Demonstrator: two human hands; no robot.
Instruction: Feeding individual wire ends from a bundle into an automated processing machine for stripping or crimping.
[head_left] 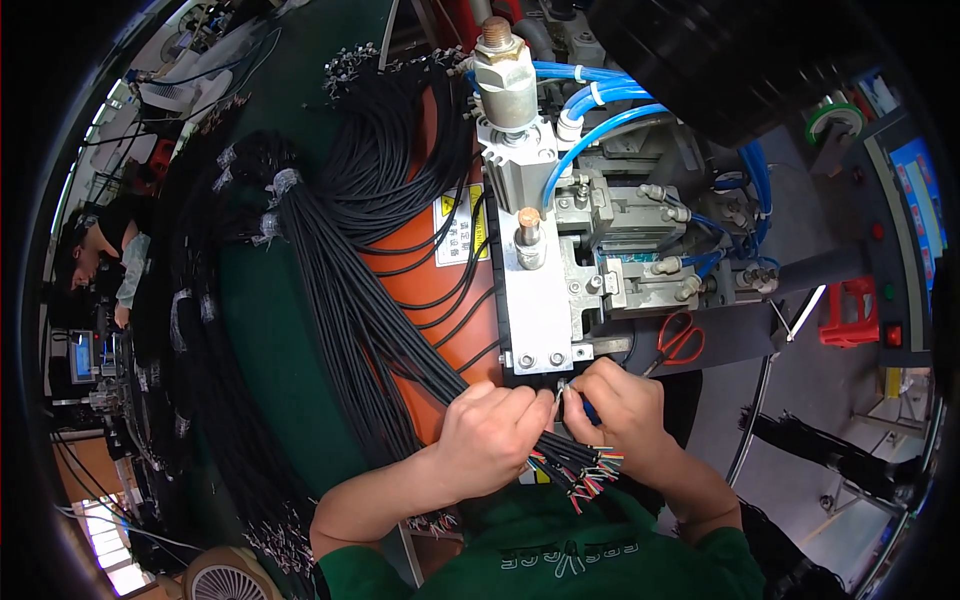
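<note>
From the head view, the left hand [490,435] pinches a pale wire end [561,389] just below the metal press [535,320]; the right hand [622,408] bunches beside it, grip unclear; the black cables [350,290] look light, bendy, best held by their jackets

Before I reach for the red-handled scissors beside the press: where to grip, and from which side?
I'd take the red-handled scissors by the handle loops, coming from the right. The loops splay up and right, while the dark blades point down-left toward the person's right hand. The metal press stands to their left, so the right looks the freer approach.
</note>
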